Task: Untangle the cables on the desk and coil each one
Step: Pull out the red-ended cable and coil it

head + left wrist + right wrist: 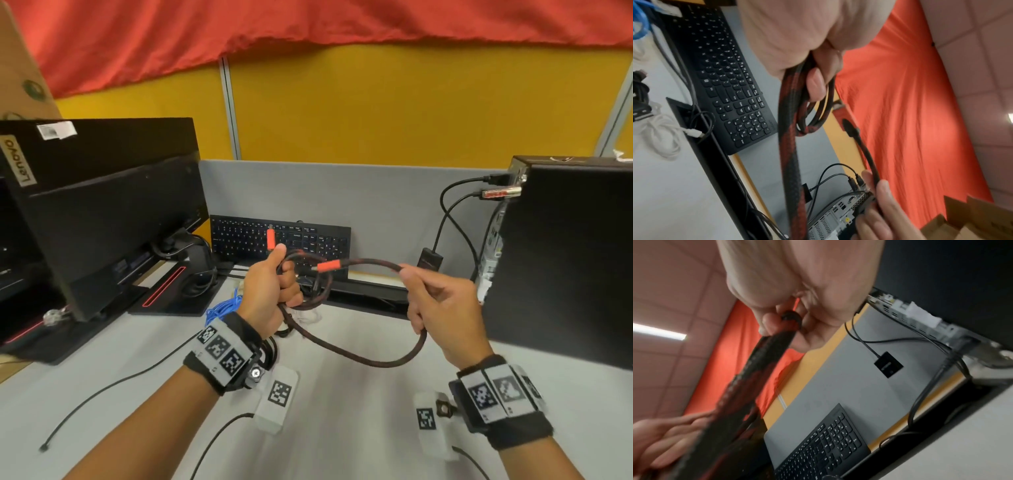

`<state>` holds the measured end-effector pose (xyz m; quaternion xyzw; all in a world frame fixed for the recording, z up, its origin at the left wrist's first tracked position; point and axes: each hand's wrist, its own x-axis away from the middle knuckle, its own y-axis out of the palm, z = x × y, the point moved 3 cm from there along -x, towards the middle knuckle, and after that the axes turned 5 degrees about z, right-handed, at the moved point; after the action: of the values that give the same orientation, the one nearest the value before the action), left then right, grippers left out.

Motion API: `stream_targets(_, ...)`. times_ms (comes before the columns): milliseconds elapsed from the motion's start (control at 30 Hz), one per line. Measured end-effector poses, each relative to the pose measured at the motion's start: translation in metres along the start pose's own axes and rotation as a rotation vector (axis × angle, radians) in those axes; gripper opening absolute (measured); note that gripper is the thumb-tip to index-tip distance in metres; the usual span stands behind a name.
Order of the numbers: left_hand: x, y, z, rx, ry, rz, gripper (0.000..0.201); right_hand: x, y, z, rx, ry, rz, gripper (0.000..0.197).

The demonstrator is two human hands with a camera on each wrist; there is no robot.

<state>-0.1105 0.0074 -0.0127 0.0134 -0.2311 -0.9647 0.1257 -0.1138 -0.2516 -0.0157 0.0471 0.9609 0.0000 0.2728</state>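
**Braided cable held in the air between both hands**

The red-and-black braided cable (363,358) has a woven sleeve and orange-red connectors — one (271,238) stands up above the left thumb, another (328,266) lies level between the hands. It sags in a loose arc above the grey worktop (342,428), clear of the surface.

The left hand (270,291) is clenched round several gathered loops of it; the left wrist view shows the fingers (816,84) curled through the coil. The right hand (442,308) pinches a single strand — in the right wrist view the fingertips (768,324) close on the cable (764,363), though that picture is blurred.

How many loops the left grip holds is hard to count. Behind the left wrist a blue cable (224,306) is partly hidden, and thin black cables (113,383) run off the near edge. Farther back, a black keyboard (308,240) leans against the grey partition, between a monitor (113,219) and a black computer tower (568,257).
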Motion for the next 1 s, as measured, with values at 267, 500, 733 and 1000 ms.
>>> stream_targets(267,0.015,0.026,0.009,-0.091,0.139,-0.059,0.042,0.01,0.027,-0.013,0.402,-0.35,0.027,0.014)
stream_targets(500,0.033,0.049,0.001,-0.209,0.026,-0.31,0.044,0.002,0.052,-0.008,0.627,-0.28,-0.23,0.022)
stream_targets(733,0.039,0.052,-0.001,-0.3,0.02,-0.407,0.046,0.003,0.052,-0.008,-0.187,0.237,-0.552,0.027)
stream_targets(1000,0.057,0.054,0.022,-0.462,-0.042,-0.666,0.04,0.012,0.028,-0.002,-0.585,0.429,-0.583,0.06)
